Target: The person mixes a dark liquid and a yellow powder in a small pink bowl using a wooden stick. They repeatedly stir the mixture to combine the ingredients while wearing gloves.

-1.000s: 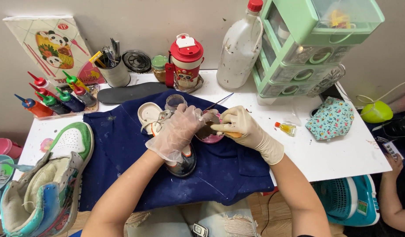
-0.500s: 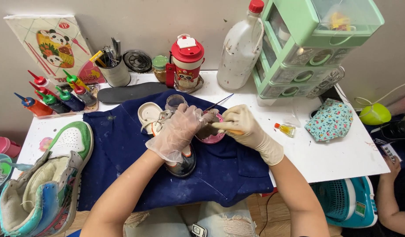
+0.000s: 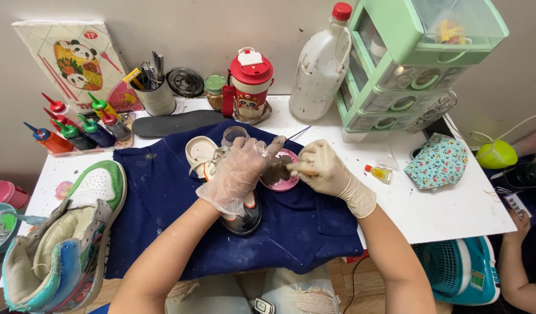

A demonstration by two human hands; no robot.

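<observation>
Brush loading is your step: right hand point(image 3: 329, 171) pinches the brush over the pink dish point(image 3: 281, 171), left hand point(image 3: 239, 174) grips the shoe point(image 3: 241, 212); next, carry paint across steadily.

left hand point(image 3: 240, 174): thin clear glossy plastic glove | right hand point(image 3: 325, 170): matt cream rubber glove | blue work cloth point(image 3: 163, 197): matt, paint-flecked | tabletop point(image 3: 442, 203): smooth white

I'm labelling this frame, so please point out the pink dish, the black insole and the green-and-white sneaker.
pink dish point(image 3: 282, 181), head view, on its lower rim.
black insole point(image 3: 178, 122), head view, on its flat middle.
green-and-white sneaker point(image 3: 99, 183), head view, on the white toe panel.
</observation>
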